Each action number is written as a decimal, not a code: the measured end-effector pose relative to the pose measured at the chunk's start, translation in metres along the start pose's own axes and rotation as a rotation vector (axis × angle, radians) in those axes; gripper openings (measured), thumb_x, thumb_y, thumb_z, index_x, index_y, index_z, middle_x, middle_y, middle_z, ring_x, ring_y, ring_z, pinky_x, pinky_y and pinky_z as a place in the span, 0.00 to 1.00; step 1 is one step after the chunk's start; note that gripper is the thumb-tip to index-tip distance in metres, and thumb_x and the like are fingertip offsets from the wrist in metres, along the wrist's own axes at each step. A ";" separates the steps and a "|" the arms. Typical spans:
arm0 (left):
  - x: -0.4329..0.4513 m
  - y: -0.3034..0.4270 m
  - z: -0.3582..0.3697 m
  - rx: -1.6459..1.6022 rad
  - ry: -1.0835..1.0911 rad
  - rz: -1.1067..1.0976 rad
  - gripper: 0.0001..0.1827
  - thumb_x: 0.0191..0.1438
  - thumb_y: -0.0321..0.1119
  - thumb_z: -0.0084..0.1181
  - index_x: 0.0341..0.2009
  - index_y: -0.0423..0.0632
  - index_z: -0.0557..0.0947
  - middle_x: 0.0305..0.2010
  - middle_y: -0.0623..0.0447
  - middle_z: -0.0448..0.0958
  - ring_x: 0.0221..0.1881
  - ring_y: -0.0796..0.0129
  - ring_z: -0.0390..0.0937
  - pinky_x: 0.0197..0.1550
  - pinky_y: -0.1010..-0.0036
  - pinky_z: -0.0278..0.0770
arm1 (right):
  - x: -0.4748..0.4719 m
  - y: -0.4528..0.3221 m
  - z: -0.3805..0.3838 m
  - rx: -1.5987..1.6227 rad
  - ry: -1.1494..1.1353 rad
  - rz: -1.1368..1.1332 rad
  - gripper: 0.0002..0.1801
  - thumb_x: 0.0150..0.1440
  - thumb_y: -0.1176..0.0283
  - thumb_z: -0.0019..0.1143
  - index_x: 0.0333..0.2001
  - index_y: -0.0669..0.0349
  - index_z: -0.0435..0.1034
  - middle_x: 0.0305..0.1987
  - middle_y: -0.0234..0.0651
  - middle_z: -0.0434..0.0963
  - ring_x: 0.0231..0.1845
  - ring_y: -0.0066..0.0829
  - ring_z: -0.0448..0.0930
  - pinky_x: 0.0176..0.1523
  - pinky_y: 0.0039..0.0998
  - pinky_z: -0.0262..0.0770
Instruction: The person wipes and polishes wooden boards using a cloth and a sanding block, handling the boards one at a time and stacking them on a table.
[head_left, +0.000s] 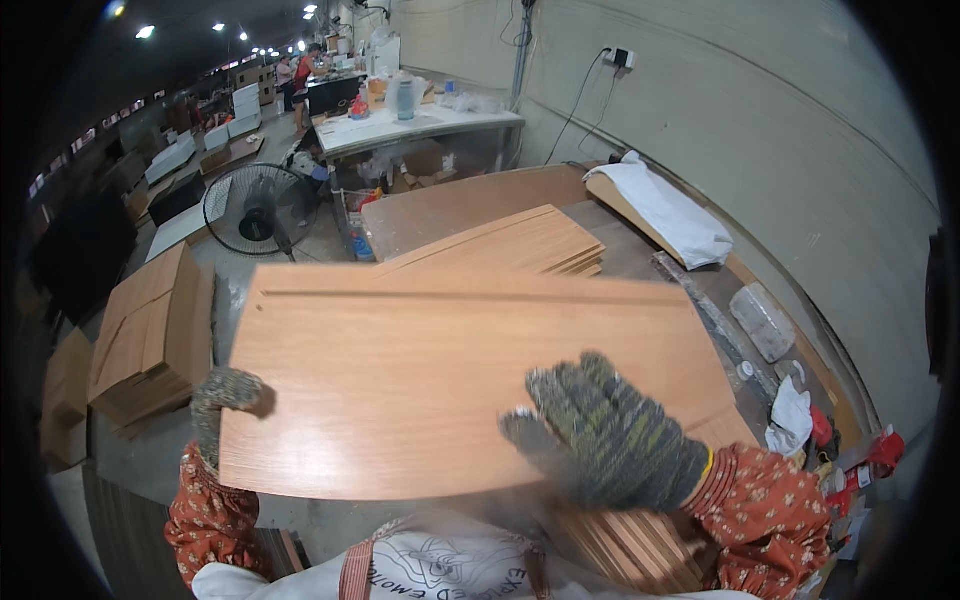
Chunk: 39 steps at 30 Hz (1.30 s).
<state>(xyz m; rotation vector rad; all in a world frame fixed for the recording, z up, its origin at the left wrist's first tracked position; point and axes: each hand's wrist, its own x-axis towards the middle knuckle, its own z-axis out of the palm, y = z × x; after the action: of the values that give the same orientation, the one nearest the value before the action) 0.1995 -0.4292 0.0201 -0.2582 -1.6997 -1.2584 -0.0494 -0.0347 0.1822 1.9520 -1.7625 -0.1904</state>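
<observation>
A wood-grain panel (390, 360) with a narrow groove along its far edge lies across the middle of the view. My left hand (229, 397), in a grey-green knit glove, grips the panel's left edge with the thumb on top; its other fingers are hidden underneath. Over the panel's right half my right hand (607, 435), in a matching glove, is spread flat with fingers apart. It looks blurred, and whether it presses on the surface is hard to tell. Beyond the panel sits a stack of similar panels (510, 240), and more stacked panels (630, 551) stand near my body at lower right.
A floor fan (259, 214) and stacked panels (146, 337) stand at left. Behind is a white-topped table (420, 124) with bottles and bags. White cloth (667, 210), a plastic-wrapped block (761, 322) and small items line the wall side. People (304, 75) stand far back.
</observation>
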 end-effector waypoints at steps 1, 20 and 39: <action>0.005 -0.010 -0.003 0.035 -0.006 -0.006 0.06 0.52 0.26 0.49 0.27 0.42 0.79 0.32 0.48 0.78 0.34 0.63 0.77 0.36 0.68 0.76 | 0.013 0.011 0.008 -0.046 0.026 0.019 0.27 0.52 0.67 0.45 0.58 0.53 0.64 0.56 0.50 0.69 0.57 0.46 0.70 0.63 0.51 0.60; 0.097 -0.137 0.110 -0.677 0.507 -0.922 0.09 0.46 0.27 0.57 0.35 0.40 0.77 0.36 0.49 0.77 0.40 0.64 0.77 0.45 0.68 0.79 | 0.112 0.173 0.138 -0.114 -0.238 0.573 0.29 0.47 0.67 0.56 0.55 0.60 0.64 0.36 0.41 0.76 0.37 0.42 0.76 0.44 0.41 0.69; 0.187 -0.232 0.014 -0.047 -0.273 -0.641 0.15 0.58 0.31 0.49 0.45 0.32 0.75 0.36 0.40 0.79 0.30 0.59 0.79 0.36 0.68 0.77 | 0.035 0.010 0.047 -0.145 -0.275 1.424 0.22 0.56 0.67 0.54 0.54 0.60 0.68 0.54 0.44 0.73 0.57 0.43 0.71 0.59 0.37 0.65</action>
<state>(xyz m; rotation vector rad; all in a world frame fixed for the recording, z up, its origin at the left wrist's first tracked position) -0.0537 -0.5867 0.0237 0.1094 -2.0779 -1.7904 -0.0727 -0.0811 0.1533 0.2468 -2.7315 -0.0637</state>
